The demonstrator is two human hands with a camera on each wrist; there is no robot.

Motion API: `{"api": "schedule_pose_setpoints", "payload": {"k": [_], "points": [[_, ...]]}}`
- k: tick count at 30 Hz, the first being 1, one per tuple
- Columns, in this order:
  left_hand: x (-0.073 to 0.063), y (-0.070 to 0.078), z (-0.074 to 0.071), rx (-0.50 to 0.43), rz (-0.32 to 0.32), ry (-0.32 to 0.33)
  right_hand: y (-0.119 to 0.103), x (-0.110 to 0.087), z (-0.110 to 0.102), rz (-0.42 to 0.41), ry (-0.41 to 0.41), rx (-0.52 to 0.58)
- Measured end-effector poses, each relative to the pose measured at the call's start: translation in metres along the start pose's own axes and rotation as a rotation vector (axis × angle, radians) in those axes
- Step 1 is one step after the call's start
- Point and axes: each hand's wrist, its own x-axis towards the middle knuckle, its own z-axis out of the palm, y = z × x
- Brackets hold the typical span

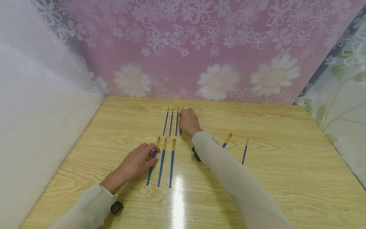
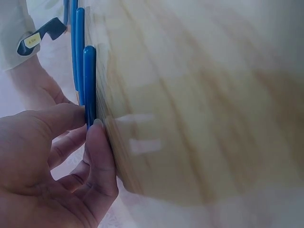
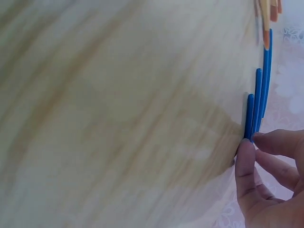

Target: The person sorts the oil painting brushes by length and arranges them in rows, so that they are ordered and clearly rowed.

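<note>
Blue-handled paintbrushes lie in two rows on the wooden table. My left hand (image 1: 140, 162) pinches the leftmost paintbrush (image 1: 150, 175) of the near row between thumb and finger; its blue handle (image 2: 90, 71) shows in the left wrist view. Beside it lie a second paintbrush (image 1: 161, 162) and a wider one (image 1: 171, 168), bristles pointing away. Farther back, my right hand (image 1: 189, 121) holds the rightmost thin paintbrush (image 1: 180, 131) of a row of several, mostly hidden by the fingers. The right wrist view shows thumb and finger at a blue handle (image 3: 249, 114).
Under and beyond the right forearm lie an angled flat paintbrush (image 1: 228, 139), partly hidden by the sleeve, and a thin paintbrush (image 1: 245, 152). A pink flowered curtain (image 1: 177, 73) hangs behind the table's (image 1: 271, 127) back edge. Pale cloth hangs at both sides.
</note>
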Motion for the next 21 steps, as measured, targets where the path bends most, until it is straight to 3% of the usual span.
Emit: {"api": "schedule_pose_setpoints", "payload": {"k": [5, 13, 21], "points": [[0.000, -0.002, 0.001, -0.001, -0.003, -0.004, 0.004, -0.006, -0.004, -0.048, 0.025, -0.027], [0.000, -0.002, 0.000, -0.002, 0.011, -0.007, 0.017, -0.029, -0.024, -0.104, -0.006, 0.004], [-0.001, -0.001, 0.000, -0.008, 0.004, -0.007, 0.042, -0.050, -0.044, -0.098, -0.014, -0.012]]}}
